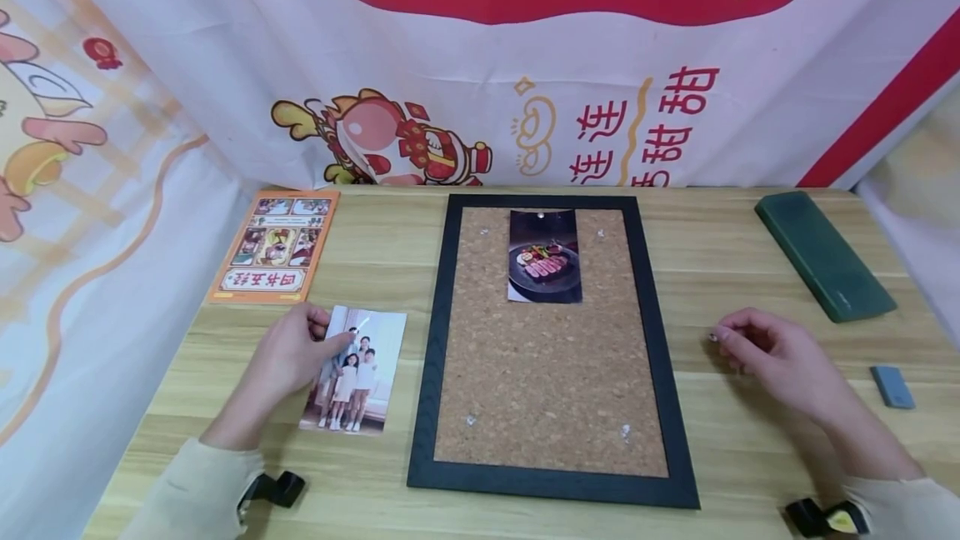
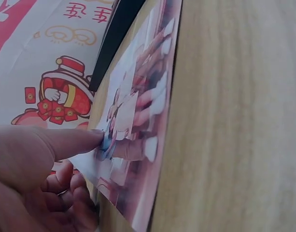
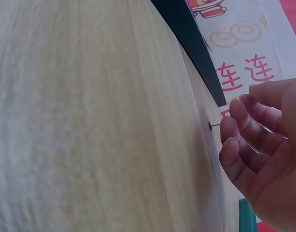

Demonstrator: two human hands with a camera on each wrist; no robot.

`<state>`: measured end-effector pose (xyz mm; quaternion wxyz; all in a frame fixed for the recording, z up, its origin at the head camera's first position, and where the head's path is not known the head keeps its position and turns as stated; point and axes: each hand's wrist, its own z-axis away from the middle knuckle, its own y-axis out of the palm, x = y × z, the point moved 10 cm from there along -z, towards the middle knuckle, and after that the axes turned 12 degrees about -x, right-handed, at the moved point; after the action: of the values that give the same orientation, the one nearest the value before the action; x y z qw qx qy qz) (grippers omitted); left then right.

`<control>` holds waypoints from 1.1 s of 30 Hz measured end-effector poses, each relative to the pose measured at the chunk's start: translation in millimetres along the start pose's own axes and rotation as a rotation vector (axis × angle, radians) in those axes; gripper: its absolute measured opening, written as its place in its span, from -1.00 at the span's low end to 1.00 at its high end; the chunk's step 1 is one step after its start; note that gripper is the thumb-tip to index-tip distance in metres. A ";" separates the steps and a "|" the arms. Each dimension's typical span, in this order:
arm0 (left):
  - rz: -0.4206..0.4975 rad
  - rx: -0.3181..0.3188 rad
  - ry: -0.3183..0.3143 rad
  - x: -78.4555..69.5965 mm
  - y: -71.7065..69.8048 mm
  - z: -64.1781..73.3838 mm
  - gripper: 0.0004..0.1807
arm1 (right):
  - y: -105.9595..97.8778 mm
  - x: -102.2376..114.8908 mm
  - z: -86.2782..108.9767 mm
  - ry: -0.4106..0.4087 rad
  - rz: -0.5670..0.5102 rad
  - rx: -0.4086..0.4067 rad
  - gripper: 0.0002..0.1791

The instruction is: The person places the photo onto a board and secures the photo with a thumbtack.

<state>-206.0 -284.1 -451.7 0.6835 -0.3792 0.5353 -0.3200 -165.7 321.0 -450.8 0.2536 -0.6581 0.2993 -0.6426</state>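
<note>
My left hand (image 1: pixel 296 348) pinches the upper left part of a family photo (image 1: pixel 375 373), thumb on its printed face, fingers at its edge. In the left wrist view the photo (image 2: pixel 138 101) slants beside the table. To the right of the corkboard, my right hand (image 1: pixel 780 357) holds a small push pin (image 1: pixel 713 337) at its fingertips. Its thin needle (image 3: pixel 215 125) sticks out in the right wrist view. Between both hands lies the black-framed corkboard (image 1: pixel 547 382). A photo of plated food (image 1: pixel 545 261) hangs at its top, with a pin (image 1: pixel 540 215) in its upper edge.
Several clear pins, one at lower left (image 1: pixel 471 420), sit near the cork's corners. An orange booklet (image 1: pixel 277 244) lies at the back left. On the right are a green case (image 1: pixel 825 257) and a small blue-grey block (image 1: pixel 892 387). A printed cloth (image 1: pixel 465 48) hangs behind the table.
</note>
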 end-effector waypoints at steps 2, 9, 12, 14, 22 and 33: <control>0.026 0.001 0.035 -2.6 -1.5 1.0 -0.57 | -0.1 0.1 -0.8 0.000 0.002 0.002 -0.75; 0.116 0.019 0.111 -4.7 -10.8 3.5 -0.59 | -1.6 0.4 -2.5 0.006 0.012 0.009 -0.73; 0.139 0.015 0.115 -3.3 -18.1 6.5 -0.60 | -1.4 -0.7 -3.0 0.011 0.022 0.011 -0.72; 0.134 0.016 0.110 -3.4 -23.7 9.1 -0.59 | -0.6 -1.8 -3.0 0.019 0.025 0.019 -0.71; 0.274 0.062 0.064 -11.4 -36.8 14.5 -0.56 | -2.0 -2.7 -3.2 0.022 0.049 0.027 -0.70; 0.464 0.193 0.050 -37.8 -17.4 19.4 -0.61 | -0.8 -3.2 -4.5 0.024 0.089 0.022 -0.72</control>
<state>-196.1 -257.6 -415.5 0.7584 -0.1712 0.5917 -0.2131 -170.1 324.1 -452.2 0.2857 -0.6334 0.3244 -0.6419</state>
